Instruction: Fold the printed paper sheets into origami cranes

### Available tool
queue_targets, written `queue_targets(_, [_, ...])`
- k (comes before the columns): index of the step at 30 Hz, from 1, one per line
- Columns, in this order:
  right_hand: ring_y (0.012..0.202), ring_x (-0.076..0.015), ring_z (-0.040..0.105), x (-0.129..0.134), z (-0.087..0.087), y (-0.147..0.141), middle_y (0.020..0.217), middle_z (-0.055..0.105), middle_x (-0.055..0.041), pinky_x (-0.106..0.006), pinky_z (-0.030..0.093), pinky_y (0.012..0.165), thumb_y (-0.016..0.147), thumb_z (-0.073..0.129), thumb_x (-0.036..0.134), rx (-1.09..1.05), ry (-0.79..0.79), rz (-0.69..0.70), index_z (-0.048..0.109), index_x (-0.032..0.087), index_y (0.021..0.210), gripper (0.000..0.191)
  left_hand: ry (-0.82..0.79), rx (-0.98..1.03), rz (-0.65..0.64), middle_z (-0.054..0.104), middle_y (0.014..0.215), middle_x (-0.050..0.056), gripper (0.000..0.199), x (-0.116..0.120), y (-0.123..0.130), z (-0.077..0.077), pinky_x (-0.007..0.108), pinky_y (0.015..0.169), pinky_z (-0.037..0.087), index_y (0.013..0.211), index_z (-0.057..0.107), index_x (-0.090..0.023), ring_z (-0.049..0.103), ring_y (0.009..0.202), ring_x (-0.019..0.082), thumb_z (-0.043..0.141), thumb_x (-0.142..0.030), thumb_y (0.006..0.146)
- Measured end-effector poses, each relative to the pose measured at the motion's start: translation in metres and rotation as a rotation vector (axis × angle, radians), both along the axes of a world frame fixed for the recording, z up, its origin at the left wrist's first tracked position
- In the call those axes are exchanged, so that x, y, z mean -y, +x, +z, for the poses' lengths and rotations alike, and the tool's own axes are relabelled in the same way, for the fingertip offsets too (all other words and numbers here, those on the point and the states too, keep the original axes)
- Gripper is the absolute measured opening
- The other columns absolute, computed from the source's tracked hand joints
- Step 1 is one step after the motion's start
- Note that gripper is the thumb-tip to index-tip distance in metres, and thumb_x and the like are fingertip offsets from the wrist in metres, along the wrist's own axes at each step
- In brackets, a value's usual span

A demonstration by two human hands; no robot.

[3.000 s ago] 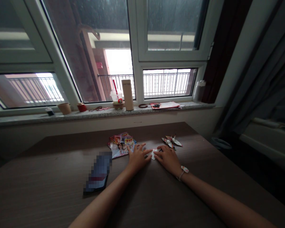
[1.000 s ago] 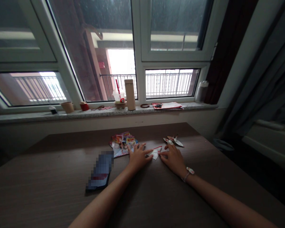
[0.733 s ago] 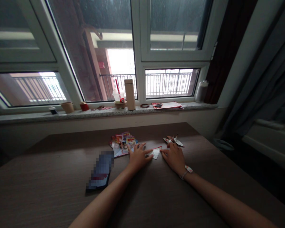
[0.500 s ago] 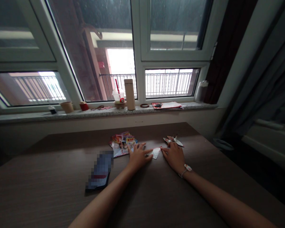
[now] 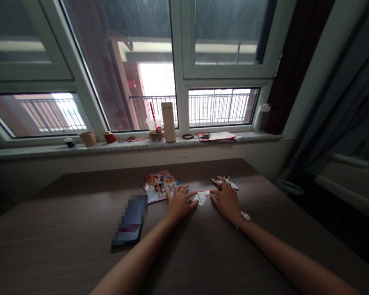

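Note:
A small folded piece of white paper [image 5: 203, 197] with red print lies on the brown table, its point toward me. My left hand [image 5: 180, 203] rests at its left end, fingers spread, with the forefinger and thumb apart and touching the paper. At the right corner, the fingertips of my right hand [image 5: 226, 200] touch or nearly touch it, fingers stretched and slightly bent. Just beyond my right hand sit folded paper pieces [image 5: 233, 183], partly hidden by its fingers. Colourful printed leaflets [image 5: 158, 189] are stacked behind my left hand.
A phone [image 5: 129, 223] with a blurred-out screen lies left of my left forearm. Along the windowsill [image 5: 126, 148] stand a beige flask [image 5: 168, 123], a plastic cup with a red straw [image 5: 154, 123], paper cups [image 5: 87, 139] and scissors [image 5: 204, 136]. The table's right edge slopes down beyond my right arm.
The paper's upper right part now lies flatter and shows more white with red print. My right hand has shifted very slightly right; my left hand stays nearly where it was.

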State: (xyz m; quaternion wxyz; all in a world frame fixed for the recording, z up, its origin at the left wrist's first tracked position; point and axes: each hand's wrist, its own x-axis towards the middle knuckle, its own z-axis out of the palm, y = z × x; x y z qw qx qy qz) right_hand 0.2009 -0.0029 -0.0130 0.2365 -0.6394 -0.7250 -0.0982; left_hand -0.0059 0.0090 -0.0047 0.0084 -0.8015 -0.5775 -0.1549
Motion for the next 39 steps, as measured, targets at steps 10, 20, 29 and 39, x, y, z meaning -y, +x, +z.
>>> queue_targets(10, [0.111,-0.0279,0.050,-0.0033,0.0004,0.0001,0.110,0.062,-0.0114,-0.042,0.040,0.093,0.092,0.053,0.035,-0.019,0.008,0.009,0.075,0.023,0.092,0.025,0.022,0.021,-0.079,0.049,0.146,-0.002,0.028,0.0034,-0.0011,-0.0013,0.079,0.107,-0.002,0.115,0.066,-0.051,0.038,0.133,0.033,0.059,-0.047,0.088])
queue_targets(20, [0.106,-0.0270,0.051,-0.0082,-0.0002,0.0006,0.101,0.062,-0.0100,-0.039,0.042,0.086,0.091,0.057,0.040,-0.001,0.007,0.004,0.074,0.023,0.086,0.024,0.015,0.054,-0.051,0.049,0.144,-0.002,0.025,0.0030,-0.0012,0.0013,0.080,0.105,-0.002,0.109,0.069,-0.050,0.039,0.132,0.035,0.061,-0.051,0.085])
queue_targets(29, [0.108,-0.0273,0.051,-0.0086,0.0015,0.0010,0.103,0.062,-0.0097,-0.040,0.041,0.086,0.090,0.058,0.039,-0.012,-0.018,0.001,0.073,0.023,0.086,0.022,-0.007,0.073,-0.052,0.050,0.144,-0.002,0.024,0.0022,-0.0015,0.0029,0.080,0.105,-0.003,0.108,0.071,-0.049,0.039,0.132,0.035,0.062,-0.051,0.085])
queue_targets(39, [0.117,-0.0292,0.047,-0.0053,0.0039,-0.0016,0.114,0.060,-0.0096,-0.045,0.038,0.095,0.079,0.066,0.052,-0.125,-0.112,-0.005,0.070,0.022,0.090,0.032,-0.050,0.065,-0.033,0.049,0.145,0.001,0.027,0.0019,-0.0012,0.0036,0.083,0.101,-0.004,0.111,0.068,-0.051,0.038,0.134,0.036,0.061,-0.054,0.085])
